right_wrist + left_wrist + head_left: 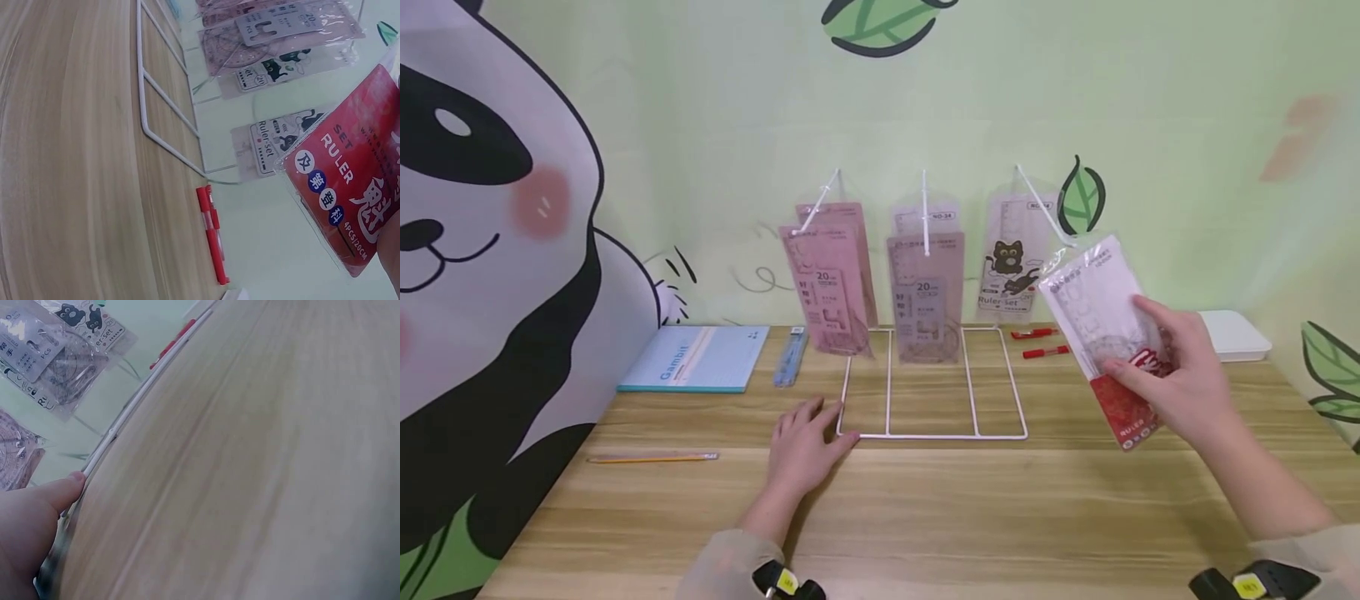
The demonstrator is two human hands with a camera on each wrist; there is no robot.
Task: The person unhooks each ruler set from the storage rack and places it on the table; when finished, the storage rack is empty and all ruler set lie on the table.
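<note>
My right hand [1183, 375] grips a red-and-white ruler set packet [1086, 304] between thumb and fingers, tilted, its clear top flap at the tip of the right hook [1043, 204]. The red lower part of this packet shows in the right wrist view. On the same hook, farther back, hangs a ruler set with black cats [1011, 254]. My left hand [805, 446] holds the front left corner of the white wire display rack [925, 436], thumb on the front wire. Pink ruler packets hang on its left hook [827, 292] and middle hook [925, 292], others behind them.
A blue notebook [700, 358] and a blue packet [791, 357] lie left of the rack, with a pencil [655, 458] nearer the front. Red pens [1045, 352] lie at the right, near a white box [1236, 335]. A panda-print backdrop stands behind the table.
</note>
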